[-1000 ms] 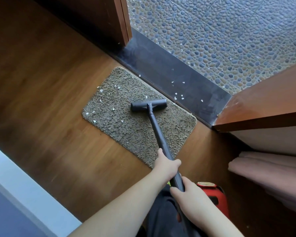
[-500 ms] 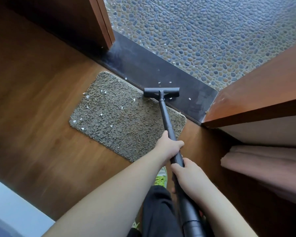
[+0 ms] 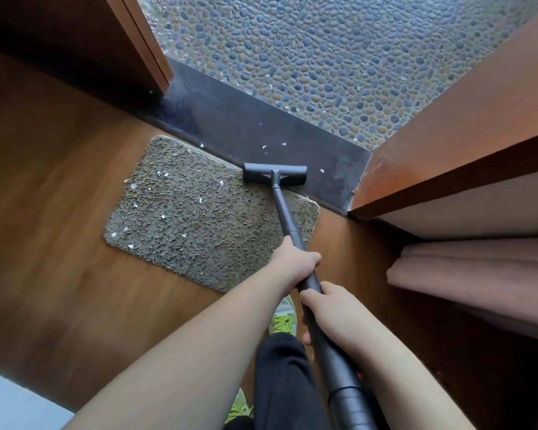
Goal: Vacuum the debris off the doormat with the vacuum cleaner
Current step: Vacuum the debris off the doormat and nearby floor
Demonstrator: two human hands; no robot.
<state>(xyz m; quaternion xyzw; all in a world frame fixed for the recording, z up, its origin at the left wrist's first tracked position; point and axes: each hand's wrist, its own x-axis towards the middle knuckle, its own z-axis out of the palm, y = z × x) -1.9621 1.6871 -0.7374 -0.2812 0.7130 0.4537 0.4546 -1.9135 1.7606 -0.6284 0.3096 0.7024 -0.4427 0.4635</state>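
From the head camera, the doormat (image 3: 199, 215) lies on the wooden floor (image 3: 59, 197), its far edge running along the dark threshold strip (image 3: 261, 131) of an open doorway, with pebble-patterned paving (image 3: 323, 51) beyond. The vacuum cleaner's black floor head (image 3: 275, 172) sits at the mat's far right edge, overlapping onto the threshold. Its wand (image 3: 288, 218) slants back toward the person. The left hand (image 3: 295, 263) grips the wand higher up, fingers curled around it; the right hand (image 3: 333, 311) grips it just behind, fingers wrapped around the thicker tube. Small white bits of debris (image 3: 163, 216) are scattered over the left half of the mat, and a few more lie on the threshold near the head. A wooden door (image 3: 463, 119) stands open at right, with a pinkish curtain (image 3: 479, 274) below it. A black trouser leg (image 3: 283, 377) and a green-laced shoe (image 3: 281, 324) show under the arms.
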